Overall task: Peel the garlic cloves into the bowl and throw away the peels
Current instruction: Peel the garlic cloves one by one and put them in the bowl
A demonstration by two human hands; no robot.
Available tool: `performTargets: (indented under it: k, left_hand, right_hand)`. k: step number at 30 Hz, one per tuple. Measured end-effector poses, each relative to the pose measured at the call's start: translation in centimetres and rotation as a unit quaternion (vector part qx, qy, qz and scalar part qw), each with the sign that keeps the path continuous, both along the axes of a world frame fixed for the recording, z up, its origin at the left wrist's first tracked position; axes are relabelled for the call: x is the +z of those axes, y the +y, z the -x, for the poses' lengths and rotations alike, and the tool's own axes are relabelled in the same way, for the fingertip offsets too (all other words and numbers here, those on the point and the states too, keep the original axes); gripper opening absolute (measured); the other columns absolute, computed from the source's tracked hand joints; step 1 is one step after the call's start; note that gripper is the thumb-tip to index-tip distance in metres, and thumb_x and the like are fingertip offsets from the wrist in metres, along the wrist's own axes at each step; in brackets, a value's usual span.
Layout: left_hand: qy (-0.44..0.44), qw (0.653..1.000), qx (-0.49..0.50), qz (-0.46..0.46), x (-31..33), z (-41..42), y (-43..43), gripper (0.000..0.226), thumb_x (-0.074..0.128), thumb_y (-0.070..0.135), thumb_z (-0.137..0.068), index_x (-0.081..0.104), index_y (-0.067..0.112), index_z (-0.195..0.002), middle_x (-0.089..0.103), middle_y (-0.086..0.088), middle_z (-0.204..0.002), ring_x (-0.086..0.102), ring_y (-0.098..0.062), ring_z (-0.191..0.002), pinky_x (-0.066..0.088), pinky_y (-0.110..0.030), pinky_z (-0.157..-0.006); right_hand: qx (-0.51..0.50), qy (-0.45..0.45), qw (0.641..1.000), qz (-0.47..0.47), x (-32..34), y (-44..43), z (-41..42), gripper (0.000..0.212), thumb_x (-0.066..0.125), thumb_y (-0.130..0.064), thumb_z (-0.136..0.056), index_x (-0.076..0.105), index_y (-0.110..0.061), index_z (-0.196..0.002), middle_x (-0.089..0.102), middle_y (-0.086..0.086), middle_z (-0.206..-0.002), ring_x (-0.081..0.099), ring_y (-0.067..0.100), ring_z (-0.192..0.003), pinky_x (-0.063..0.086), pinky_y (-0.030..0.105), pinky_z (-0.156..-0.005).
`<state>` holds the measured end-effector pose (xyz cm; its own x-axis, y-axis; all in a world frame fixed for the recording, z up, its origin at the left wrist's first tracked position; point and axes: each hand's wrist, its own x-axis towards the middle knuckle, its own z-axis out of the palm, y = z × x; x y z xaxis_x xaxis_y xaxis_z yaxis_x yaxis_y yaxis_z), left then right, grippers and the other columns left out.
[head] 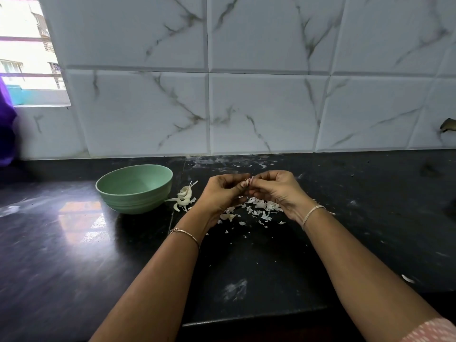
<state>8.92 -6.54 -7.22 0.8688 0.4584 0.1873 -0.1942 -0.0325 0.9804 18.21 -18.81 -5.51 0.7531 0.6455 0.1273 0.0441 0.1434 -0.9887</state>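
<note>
Black stone countertop point(74, 243), streaked and dusty, and both hands are up over the middle of it. The left hand point(222, 192) and the right hand point(277, 191) meet fingertip to fingertip, and between them is a small garlic clove point(249, 180), pale with a pinkish tinge. Both sets of fingers are curled in and pinching it, holding it just above the counter. How much skin is on it I cannot tell: it is tiny and mostly covered by fingers.

Directly below the hands lies a scatter of peels point(257, 210), white flakes on the dark stone, thinning out toward the person. A second little heap of longer, curled skins point(183, 196) sits just beside the green bowl point(134, 188), at its right side. The bowl stands upright on the counter, left of the hands and near the left one.

There is a thin bracelet point(185, 234) on the left wrist and a pale thread band point(311, 215) on the right. A pink patterned sleeve point(434, 329) shows at the lower right corner. One stray flake point(407, 278) lies well apart on the right. Behind it all are white marble-veined tiles point(271, 107), with a bright window point(24, 45) at top left.
</note>
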Motion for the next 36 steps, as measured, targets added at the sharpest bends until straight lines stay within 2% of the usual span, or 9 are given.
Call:
performTargets:
  k: [6,8,10,12,15,17,19,29,36]
  left_hand:
    - [0.018,0.976,0.079,-0.2,-0.38,-0.22,0.18,0.024,0.071,0.008,-0.086,0.073,0.017,-0.108,0.075,-0.003,-0.092,0.07,-0.017,-0.088,0.058,-0.029,-0.082]
    - [0.022,0.964,0.119,-0.238,-0.38,-0.3,0.29,0.026,0.078,0.011,-0.08,0.073,0.022,-0.102,0.074,0.002,-0.086,0.07,-0.012,-0.083,0.056,-0.024,-0.08]
    - [0.019,0.954,0.151,-0.258,-0.29,-0.3,0.25,0.024,0.082,0.013,-0.075,0.069,0.023,-0.092,0.069,0.01,-0.079,0.065,-0.002,-0.074,0.05,-0.009,-0.069]
    - [0.022,0.946,0.165,-0.28,-0.25,-0.33,0.15,0.022,0.083,0.016,-0.075,0.065,0.022,-0.085,0.065,0.012,-0.075,0.059,0.001,-0.068,0.045,-0.004,-0.061]
    - [0.021,0.951,0.156,-0.267,-0.28,-0.34,0.27,0.016,0.08,0.014,-0.079,0.066,0.02,-0.083,0.066,0.008,-0.075,0.06,-0.006,-0.067,0.049,-0.011,-0.065]
    - [0.011,0.964,0.136,-0.228,-0.19,-0.3,0.47,0.016,0.077,0.009,-0.081,0.069,0.023,-0.082,0.071,0.002,-0.079,0.068,-0.018,-0.078,0.058,-0.032,-0.079]
    - [0.005,0.968,0.126,-0.218,-0.1,-0.24,0.58,0.019,0.075,0.007,-0.082,0.071,0.025,-0.081,0.073,-0.003,-0.083,0.069,-0.027,-0.085,0.058,-0.046,-0.083]
    - [0.008,0.968,0.106,-0.227,-0.32,-0.52,0.61,0.021,0.074,0.009,-0.084,0.07,0.03,-0.082,0.071,-0.01,-0.086,0.068,-0.034,-0.087,0.057,-0.052,-0.082]
    - [0.009,0.967,0.105,-0.231,-0.27,-0.3,0.47,0.02,0.07,0.009,-0.087,0.068,0.028,-0.085,0.071,-0.005,-0.089,0.068,-0.027,-0.089,0.056,-0.049,-0.084]
  right_hand:
    - [0.009,-0.043,0.998,0.034,-0.15,-0.1,0.0,0.036,0.077,0.003,-0.076,0.058,-0.007,-0.104,0.069,0.013,-0.075,0.067,0.018,-0.062,0.056,0.023,-0.057]
    - [0.011,-0.057,0.997,0.043,-0.11,-0.01,-0.02,0.029,0.075,0.005,-0.077,0.063,-0.004,-0.102,0.068,0.013,-0.075,0.065,0.017,-0.06,0.055,0.021,-0.057]
    - [0.014,-0.063,0.997,0.043,-0.14,0.04,-0.03,0.014,0.07,0.007,-0.08,0.065,0.0,-0.091,0.067,0.013,-0.076,0.064,0.017,-0.06,0.055,0.02,-0.057]
    - [0.018,-0.054,0.998,0.04,-0.15,0.0,-0.06,0.01,0.067,0.009,-0.082,0.065,-0.001,-0.084,0.067,0.013,-0.075,0.064,0.016,-0.059,0.055,0.019,-0.057]
    - [0.023,-0.015,0.999,0.021,-0.06,-0.08,-0.23,0.013,0.065,0.009,-0.083,0.064,-0.003,-0.081,0.066,0.013,-0.074,0.064,0.017,-0.059,0.055,0.02,-0.057]
    - [0.027,0.008,1.0,0.014,-0.01,-0.16,-0.32,0.013,0.064,0.009,-0.083,0.063,-0.004,-0.081,0.065,0.014,-0.072,0.063,0.017,-0.058,0.054,0.02,-0.057]
    - [0.034,0.018,0.999,0.024,-0.11,-0.09,-0.36,0.011,0.065,0.006,-0.084,0.063,-0.004,-0.082,0.064,0.013,-0.071,0.062,0.017,-0.059,0.054,0.02,-0.057]
    - [0.042,0.054,0.997,0.027,-0.31,0.14,-0.56,0.005,0.063,0.004,-0.086,0.064,0.002,-0.082,0.065,0.01,-0.067,0.063,0.012,-0.054,0.053,0.017,-0.052]
    - [0.046,0.089,0.995,0.011,-0.13,0.04,-0.34,0.009,0.062,0.007,-0.086,0.062,0.001,-0.079,0.067,0.012,-0.065,0.066,0.014,-0.054,0.054,0.018,-0.051]
